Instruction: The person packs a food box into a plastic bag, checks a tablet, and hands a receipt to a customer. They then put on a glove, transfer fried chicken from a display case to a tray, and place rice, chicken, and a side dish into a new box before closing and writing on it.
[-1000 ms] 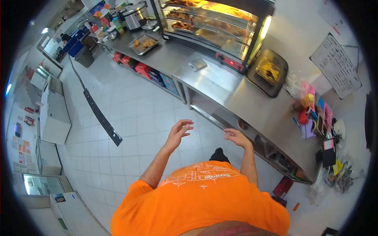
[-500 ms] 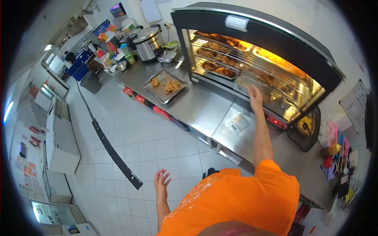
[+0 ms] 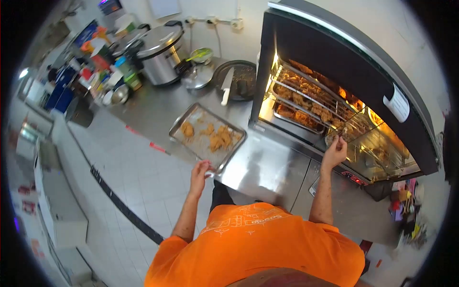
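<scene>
A metal tray (image 3: pixel 191 149) with several pieces of fried food (image 3: pixel 220 138) lies on the steel counter (image 3: pixel 258 162). Beside its near edge is my left hand (image 3: pixel 199 174), thumb and fingers drawn together; whether it touches the tray or holds anything is too small to tell. My right hand (image 3: pixel 336 152) is raised in front of the lit warming cabinet (image 3: pixel 311 152), its fingertips pinched at the edge of a clear door panel (image 3: pixel 358 126). Inside the cabinet, trays of browned food (image 3: pixel 301 116) sit on wire racks.
Behind the tray stand a large steel cooker (image 3: pixel 160 57), a lidded bowl (image 3: pixel 197 76) and a dark round pan (image 3: pixel 244 71) with a white-handled knife (image 3: pixel 226 88) on it. Bottles and containers (image 3: pixel 126 74) crowd the far left counter. Utensils and packets lie at the right end.
The view has shifted closer to the counter. My left hand has moved up from over the floor to the tray's edge. My right hand's fingers have closed together at the cabinet front.
</scene>
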A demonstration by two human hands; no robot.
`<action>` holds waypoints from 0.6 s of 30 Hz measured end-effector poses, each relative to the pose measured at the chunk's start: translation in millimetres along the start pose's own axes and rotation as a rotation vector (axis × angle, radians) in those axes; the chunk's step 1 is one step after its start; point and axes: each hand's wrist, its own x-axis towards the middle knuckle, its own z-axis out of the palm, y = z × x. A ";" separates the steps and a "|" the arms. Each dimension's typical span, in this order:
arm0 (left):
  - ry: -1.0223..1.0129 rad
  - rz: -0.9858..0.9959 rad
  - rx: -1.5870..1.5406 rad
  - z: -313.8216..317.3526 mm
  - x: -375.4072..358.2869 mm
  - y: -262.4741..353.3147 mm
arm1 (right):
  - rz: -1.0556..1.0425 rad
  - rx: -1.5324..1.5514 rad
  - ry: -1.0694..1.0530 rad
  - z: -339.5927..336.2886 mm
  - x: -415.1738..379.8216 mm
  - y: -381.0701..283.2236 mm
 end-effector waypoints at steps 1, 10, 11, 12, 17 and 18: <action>-0.043 0.024 0.031 -7.6 40.0 17.8 | -0.020 -0.016 0.011 12.2 -7.8 -3.1; -0.202 0.100 0.071 -1.5 236.7 116.2 | 0.027 -0.276 -0.251 128.5 -83.2 -120.5; -0.217 0.088 0.055 2.6 240.8 114.5 | -0.002 -0.205 -0.281 136.8 -90.6 -123.8; -0.197 0.098 0.048 8.4 240.9 105.0 | 0.024 -0.189 -0.282 145.6 -100.7 -118.7; -0.223 0.109 0.051 53.7 205.4 41.6 | -0.113 -0.170 -0.443 163.4 -116.3 -131.4; -0.332 0.098 0.016 65.4 197.1 25.8 | -0.130 -0.108 -0.489 156.3 -112.5 -144.8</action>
